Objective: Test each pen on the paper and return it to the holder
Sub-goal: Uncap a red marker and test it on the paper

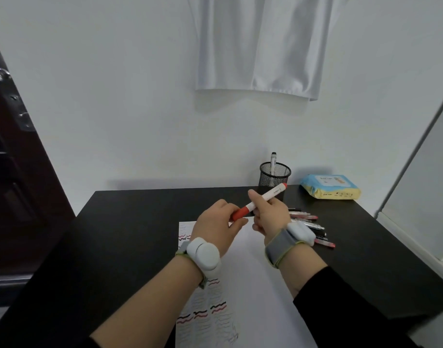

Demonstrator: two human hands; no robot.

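A white marker (266, 197) with a red cap (240, 213) is held above the paper (253, 285). My right hand (269, 217) grips its white barrel, and my left hand (215, 227) pinches the red cap. The cap sits on the marker. The paper lies on the black desk (127, 234) and carries rows of red and black wavy lines along its left side. A black mesh holder (274, 177) stands at the back of the desk with one black-capped pen (273, 163) upright in it. Several pens (313, 228) lie loose on the desk behind my right wrist.
A blue and yellow tissue pack (330, 187) lies at the desk's back right corner. A white cloth (260, 46) hangs on the wall above. A dark door (12, 146) stands to the left, a white panel (428, 184) to the right.
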